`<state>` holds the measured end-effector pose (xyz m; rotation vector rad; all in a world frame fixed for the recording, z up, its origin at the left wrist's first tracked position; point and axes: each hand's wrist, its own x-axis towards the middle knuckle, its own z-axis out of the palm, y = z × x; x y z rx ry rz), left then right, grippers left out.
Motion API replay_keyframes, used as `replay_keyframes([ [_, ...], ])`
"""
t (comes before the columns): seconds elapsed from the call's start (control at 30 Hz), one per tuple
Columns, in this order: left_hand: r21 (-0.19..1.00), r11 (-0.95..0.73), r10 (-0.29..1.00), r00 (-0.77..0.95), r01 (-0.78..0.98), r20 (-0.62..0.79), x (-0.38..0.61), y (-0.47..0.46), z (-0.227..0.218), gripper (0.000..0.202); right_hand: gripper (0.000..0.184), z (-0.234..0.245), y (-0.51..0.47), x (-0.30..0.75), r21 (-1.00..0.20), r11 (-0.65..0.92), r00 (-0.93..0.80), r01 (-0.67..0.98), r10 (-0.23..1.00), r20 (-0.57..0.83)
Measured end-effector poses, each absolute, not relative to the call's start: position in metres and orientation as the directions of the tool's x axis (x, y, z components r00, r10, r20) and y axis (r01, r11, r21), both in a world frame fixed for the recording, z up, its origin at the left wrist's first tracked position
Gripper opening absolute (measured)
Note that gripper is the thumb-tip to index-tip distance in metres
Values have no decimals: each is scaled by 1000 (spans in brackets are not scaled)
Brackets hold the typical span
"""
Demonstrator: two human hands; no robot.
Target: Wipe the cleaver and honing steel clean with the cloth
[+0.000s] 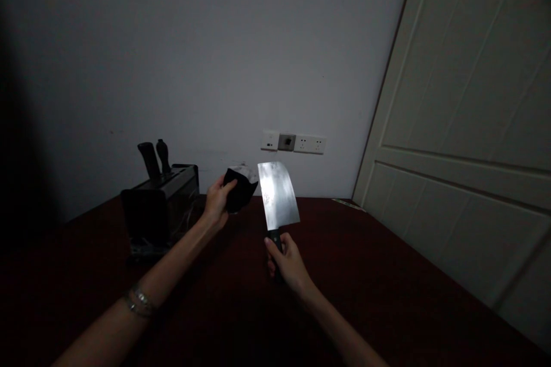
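Observation:
My right hand (287,261) is wrapped round the black handle of a cleaver (278,195), whose broad shiny blade points up above the table. A black cloth (239,190) is bunched in my left hand (218,200), thumb across its face. The cloth is just left of the blade, with a small gap between them. Left of my left hand stands a dark knife block (148,215) with a shiny side. Two black knife handles (150,159) stick up out of its top.
The dark red table (241,298) runs back to a grey wall (206,57). Several socket plates (293,142) are set low in the wall. A pale panelled door (465,126) rises along the right side, and a thin strip (348,205) lies at the table's back right.

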<state>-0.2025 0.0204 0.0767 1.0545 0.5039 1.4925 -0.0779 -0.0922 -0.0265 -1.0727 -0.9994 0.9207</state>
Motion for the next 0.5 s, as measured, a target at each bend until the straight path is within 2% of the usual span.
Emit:
replay_keyframes([
  [0.2, 778, -403, 871, 60, -483, 488, -188, 14, 85, 33, 41, -24, -96, -86, -979, 173, 243, -110, 960, 142],
  [0.27, 801, -422, 828, 181, -425, 531, -186, 13, 81, 34, 43, -23, -96, -86, -974, 165, 236, -153, 964, 126],
  [0.37, 838, -458, 661, 517, -296, 544, -186, 8, 70, 36, 43, -22, -95, -84, -964, 158, 227, -214, 968, 108],
  [0.43, 803, -555, 506, 678, -216, 533, -188, 4, 64, 38, 43, -23, -95, -83, -963, 146, 226, -227, 970, 94],
  [0.5, 702, -696, 388, 744, -150, 544, -190, 0, 62, 42, 42, -24, -94, -82, -966, 134, 229, -221, 970, 82],
])
